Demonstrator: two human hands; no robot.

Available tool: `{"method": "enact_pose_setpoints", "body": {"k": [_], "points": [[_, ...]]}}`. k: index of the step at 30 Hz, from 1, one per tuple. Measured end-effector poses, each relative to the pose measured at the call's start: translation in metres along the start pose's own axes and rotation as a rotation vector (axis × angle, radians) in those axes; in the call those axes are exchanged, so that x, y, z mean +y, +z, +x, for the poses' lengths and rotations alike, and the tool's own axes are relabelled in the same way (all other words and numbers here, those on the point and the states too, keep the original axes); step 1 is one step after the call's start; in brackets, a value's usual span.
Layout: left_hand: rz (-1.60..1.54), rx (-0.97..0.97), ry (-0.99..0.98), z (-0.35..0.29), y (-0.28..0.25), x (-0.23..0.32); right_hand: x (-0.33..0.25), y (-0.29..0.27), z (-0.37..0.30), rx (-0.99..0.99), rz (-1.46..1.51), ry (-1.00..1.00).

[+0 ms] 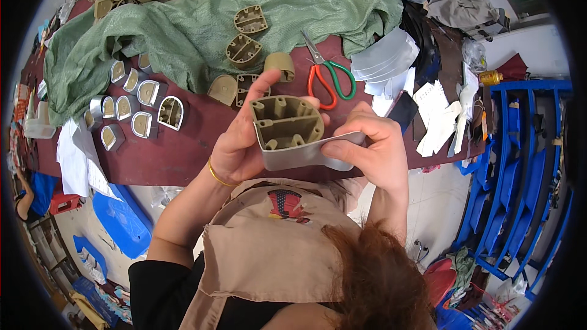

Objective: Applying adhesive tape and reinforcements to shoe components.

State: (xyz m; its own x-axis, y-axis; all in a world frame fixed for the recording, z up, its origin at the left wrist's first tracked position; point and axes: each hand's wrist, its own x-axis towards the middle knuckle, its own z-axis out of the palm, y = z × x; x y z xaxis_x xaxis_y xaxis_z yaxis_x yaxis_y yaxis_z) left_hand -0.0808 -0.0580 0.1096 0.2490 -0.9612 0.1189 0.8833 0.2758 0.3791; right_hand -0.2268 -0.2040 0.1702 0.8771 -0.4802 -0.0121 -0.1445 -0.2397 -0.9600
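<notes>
Close above the table's near edge, my left hand (238,140) grips a hollow olive-brown plastic housing (287,123) from its left side. The housing's open face, with inner posts and a divider, points up. Around its near side runs a grey-silver strip (287,157), and its free end sticks out to the right. My right hand (373,146) pinches that end between thumb and fingers. Beyond the hands lie scissors (330,76) with one red and one green handle. Several bare brown housings (244,51) rest between the scissors and the green cloth.
Several silver-wrapped housings (148,93) stand on the left of the dark red table (195,159). A green woven sack (306,0) with more brown housings spreads across the back. Grey strips (388,55) and white paper scraps (433,104) lie on the right, near a blue rack (520,165).
</notes>
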Motion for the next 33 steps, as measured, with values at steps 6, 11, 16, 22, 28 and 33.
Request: {"method": "enact_pose_setpoints", "body": {"k": [6,11,16,22,28,33], "points": [[0.051,0.107,-0.202,-0.001,-0.012,0.005,0.001,0.008,0.001,-0.066,0.075,0.005],[0.560,0.089,-0.115,0.003,-0.006,0.005,-0.008,0.017,-0.010,0.002,-0.139,-0.066],[0.391,0.184,-0.137,0.000,0.003,0.014,0.003,0.000,-0.007,0.011,-0.063,-0.057],[0.132,-0.029,-0.298,-0.005,-0.003,-0.001,0.013,0.008,0.008,-0.093,0.153,-0.077],[0.381,0.138,-0.092,0.014,-0.008,0.005,0.004,0.008,-0.004,-0.080,-0.017,-0.021],[1.245,0.110,0.142,0.009,0.000,0.012,0.004,0.017,-0.005,-0.031,-0.297,-0.132]]}}
